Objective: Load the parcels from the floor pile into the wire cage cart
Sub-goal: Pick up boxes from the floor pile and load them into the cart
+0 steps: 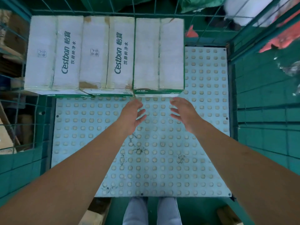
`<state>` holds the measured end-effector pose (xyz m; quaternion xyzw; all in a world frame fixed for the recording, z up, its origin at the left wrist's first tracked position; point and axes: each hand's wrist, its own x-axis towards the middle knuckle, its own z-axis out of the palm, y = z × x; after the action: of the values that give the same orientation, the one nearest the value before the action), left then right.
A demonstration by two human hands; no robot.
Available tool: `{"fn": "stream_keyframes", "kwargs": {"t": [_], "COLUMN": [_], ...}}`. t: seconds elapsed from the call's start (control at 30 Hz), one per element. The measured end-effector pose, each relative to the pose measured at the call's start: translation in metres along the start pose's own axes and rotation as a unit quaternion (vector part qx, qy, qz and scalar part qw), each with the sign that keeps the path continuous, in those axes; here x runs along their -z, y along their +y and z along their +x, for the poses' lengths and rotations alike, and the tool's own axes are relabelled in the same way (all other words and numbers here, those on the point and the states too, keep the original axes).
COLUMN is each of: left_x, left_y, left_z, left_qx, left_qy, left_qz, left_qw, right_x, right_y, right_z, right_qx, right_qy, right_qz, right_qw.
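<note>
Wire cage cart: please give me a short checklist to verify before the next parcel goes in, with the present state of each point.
1. Both hands free: ok. The left hand and right hand hold nothing, fingers spread.
2. Boxes already in: ok. The left box, middle box and right box sit side by side against the back wire wall.
3. Free floor: ok. The studded floor panel is bare in front of the row and beside the right box.
4. Row alignment: cannot tell from this wide-angle view.
5. Floor pile within reach: cannot tell, it is out of view.
</note>
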<state>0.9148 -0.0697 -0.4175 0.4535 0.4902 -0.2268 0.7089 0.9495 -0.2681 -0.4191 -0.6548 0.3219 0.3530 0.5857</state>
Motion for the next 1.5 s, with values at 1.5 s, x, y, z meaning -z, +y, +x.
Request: {"fn": "stream_keyframes", "kwargs": {"t": [1.5], "left_x": [0.08], "left_y": [-0.476], "left_z": [-0.652], "left_qx": [-0.013], "left_qy": [-0.481], "left_qz": [0.767], "left_qw": [0.425], "right_x": [-0.044], "right_y": [0.547], "right_z": [-0.799], "right_qx": [0.061], "right_qy": [0.433], "right_qz": [0.725], "right_qw": [0.532]}}
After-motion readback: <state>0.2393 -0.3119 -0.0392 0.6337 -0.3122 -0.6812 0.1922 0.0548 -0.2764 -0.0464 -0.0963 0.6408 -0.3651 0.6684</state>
